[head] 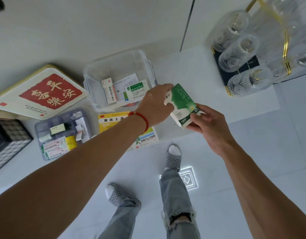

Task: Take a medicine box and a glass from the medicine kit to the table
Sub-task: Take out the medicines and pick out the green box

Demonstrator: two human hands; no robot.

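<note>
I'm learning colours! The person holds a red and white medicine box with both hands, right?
Not quite. The head view shows that the medicine box is green and white, not red and white. The left hand and right hand do both hold it.

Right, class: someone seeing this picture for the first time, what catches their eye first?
Both hands, left hand and right hand, hold a green-and-white medicine box at centre. Behind it sits the clear open bin of packets; upturned ribbed glasses stand on a gold-railed rack at upper right.
</note>
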